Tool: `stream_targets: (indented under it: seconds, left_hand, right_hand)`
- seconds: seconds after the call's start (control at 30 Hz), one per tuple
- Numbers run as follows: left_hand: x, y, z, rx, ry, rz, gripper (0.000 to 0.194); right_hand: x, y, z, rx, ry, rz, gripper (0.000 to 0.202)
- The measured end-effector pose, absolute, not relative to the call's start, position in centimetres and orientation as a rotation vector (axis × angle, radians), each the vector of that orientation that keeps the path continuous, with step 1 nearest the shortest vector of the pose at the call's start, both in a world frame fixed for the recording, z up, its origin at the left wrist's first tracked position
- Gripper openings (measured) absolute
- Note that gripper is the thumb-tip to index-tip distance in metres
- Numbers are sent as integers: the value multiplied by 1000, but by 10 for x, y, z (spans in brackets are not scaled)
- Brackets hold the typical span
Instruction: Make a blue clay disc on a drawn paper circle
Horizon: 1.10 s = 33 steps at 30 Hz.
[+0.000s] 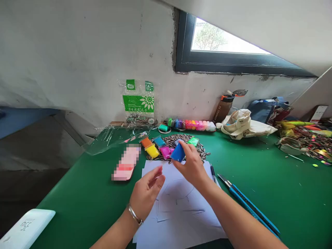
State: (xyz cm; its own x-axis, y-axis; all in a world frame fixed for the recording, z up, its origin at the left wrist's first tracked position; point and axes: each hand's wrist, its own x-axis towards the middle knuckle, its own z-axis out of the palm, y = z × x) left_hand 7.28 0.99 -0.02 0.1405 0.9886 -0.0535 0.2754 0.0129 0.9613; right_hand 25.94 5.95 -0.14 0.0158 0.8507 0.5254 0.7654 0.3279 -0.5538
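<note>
A: What is held in the right hand (192,164)?

B: A blue packet (177,153), pinched between thumb and fingers. It is located near the centre of the frame, where it is seen against the seeds (171,140) and just beyond the upper edge of the paper (181,228).

A: How is the left hand (147,188) posed?

B: Its fingers are half curled, with a gap left between thumb and forefinger, and nothing is seen in its grasp. It is placed left of lower centre, over the paper's left edge; a silver bracelet (135,214) is worn at the wrist.

A: And the surroundings?

B: At mid-frame, an orange packet (146,143) and a yellow packet (151,151) are set at the seeds' left. A pen (213,173) is laid by the paper's right edge. Pencil-like lines are drawn on the sheet.
</note>
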Motion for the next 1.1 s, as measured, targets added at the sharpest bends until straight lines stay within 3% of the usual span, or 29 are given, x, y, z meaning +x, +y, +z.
stream_targets:
  seconds: [0.07, 0.13, 0.33, 0.47, 0.57, 0.9, 1.1]
  left_hand:
    - [83, 16, 7, 1216, 1194, 962, 69]
    - [92, 20, 9, 1080, 1084, 967, 75]
    - [93, 17, -9, 1017, 972, 969, 46]
    - [86, 15, -12, 934, 996, 955, 44]
    - [87, 15, -8, 970, 981, 920, 42]
    - [84, 14, -15, 1241, 979, 814, 33]
    - [86, 13, -13, 1164, 992, 788, 43]
  right_hand:
    - [245, 38, -3, -1388, -1738, 207, 64]
    - [234, 22, -5, -1317, -1769, 306, 66]
    - [230, 7, -7, -1178, -1725, 1019, 70]
    - [238, 14, -3, -1139, -1317, 1415, 48]
    - [240, 17, -2, -1096, -1224, 1500, 37]
    - [252, 17, -14, -1081, -1066, 1662, 33]
    - [251, 18, -13, -1088, -1108, 1538, 30]
